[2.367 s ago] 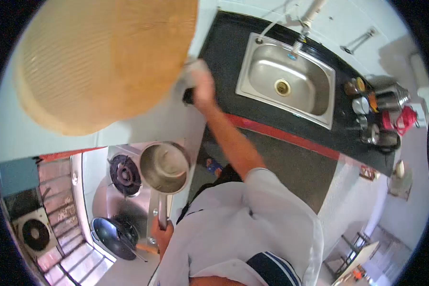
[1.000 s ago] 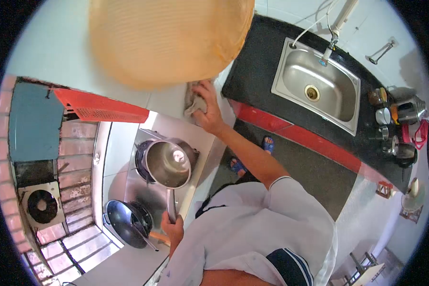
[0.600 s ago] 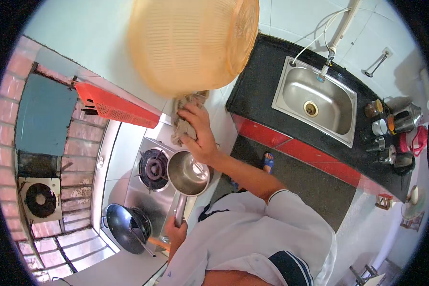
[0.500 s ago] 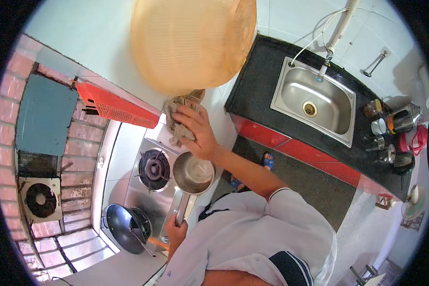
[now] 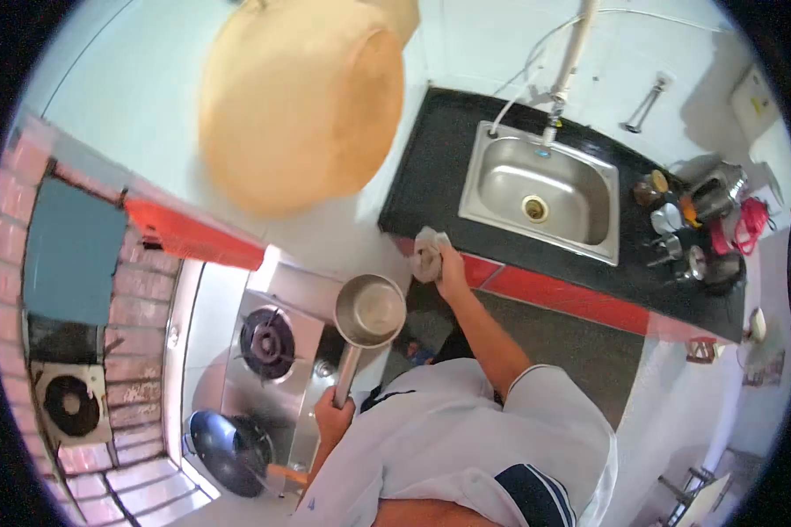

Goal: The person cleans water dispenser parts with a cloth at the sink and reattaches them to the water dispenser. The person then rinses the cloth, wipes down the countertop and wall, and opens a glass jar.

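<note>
My left hand [image 5: 333, 416] is closed round the long handle of a steel saucepan [image 5: 370, 310]. The pan is held over the counter edge beside the stove, its open top facing me. A crumpled greyish cloth [image 5: 429, 255] is gripped in my right hand [image 5: 451, 269], near the front corner of the black counter [image 5: 424, 180]. Left of the pan is a steel gas stove [image 5: 277, 386] with a bare burner [image 5: 267, 342]. A dark wok [image 5: 230, 452] with a wooden-handled utensil sits on its nearer side.
A tan ribbed plastic cover or basket [image 5: 303, 110] looms at upper left. Under it hangs a red perforated rack [image 5: 193, 233]. A steel sink [image 5: 540, 191] is set in the black counter, with jars and cups [image 5: 668, 217] to its right.
My right hand has carried the cloth from beside the stove to the black counter's front corner. The saucepan has shifted slightly right, and the camera view has turned.
</note>
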Demonstrator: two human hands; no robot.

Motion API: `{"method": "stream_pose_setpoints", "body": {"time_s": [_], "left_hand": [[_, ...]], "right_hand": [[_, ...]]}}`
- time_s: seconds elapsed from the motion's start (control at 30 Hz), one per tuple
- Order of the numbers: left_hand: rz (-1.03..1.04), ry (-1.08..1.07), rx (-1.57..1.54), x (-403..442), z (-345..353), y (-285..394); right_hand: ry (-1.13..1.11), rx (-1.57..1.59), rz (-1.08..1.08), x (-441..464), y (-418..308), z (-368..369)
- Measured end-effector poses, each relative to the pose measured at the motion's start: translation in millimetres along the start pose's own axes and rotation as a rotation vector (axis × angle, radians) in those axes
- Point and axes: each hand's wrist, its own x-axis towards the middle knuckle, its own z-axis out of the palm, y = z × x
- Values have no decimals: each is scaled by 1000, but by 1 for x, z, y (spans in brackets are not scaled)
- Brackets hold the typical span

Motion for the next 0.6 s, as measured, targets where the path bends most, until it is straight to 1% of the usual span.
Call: {"method": "stream_pose_setpoints", "body": {"time_s": [0.03,0.07,0.1,0.17,0.2,0.23,0.3,0.37,0.4,0.47,0.5,0.57,0.6], "left_hand": [[26,-22,19,18,19,19],[29,-16,55,30,27,33],[38,-29,3,44,40,43],[294,32,75,80,71,51],[266,16,82,98,86,61],[236,-1,91,116,101,73],[299,-11,101,153,128,100],[297,31,154,182,153,132],[305,27,149,200,167,140],[341,33,12,236,198,151],[348,31,8,249,207,162],[203,-49,-11,273,221,180],[210,-48,-11,285,231,183]], "right_hand": [[29,133,1,-13,-21,-26],[75,131,-10,-32,-33,-37],[116,130,-19,-52,-48,-44],[47,195,11,-61,-51,-99],[46,187,6,-75,-61,-108],[93,122,4,-92,-72,-111],[144,57,-1,-119,-95,-103],[269,57,18,-137,-116,-94],[271,57,8,-140,-122,-97],[348,26,19,-142,-133,-102],[313,17,46,-145,-144,-97],[319,54,46,-140,-153,-105],[324,91,54,-137,-157,-110]]}}
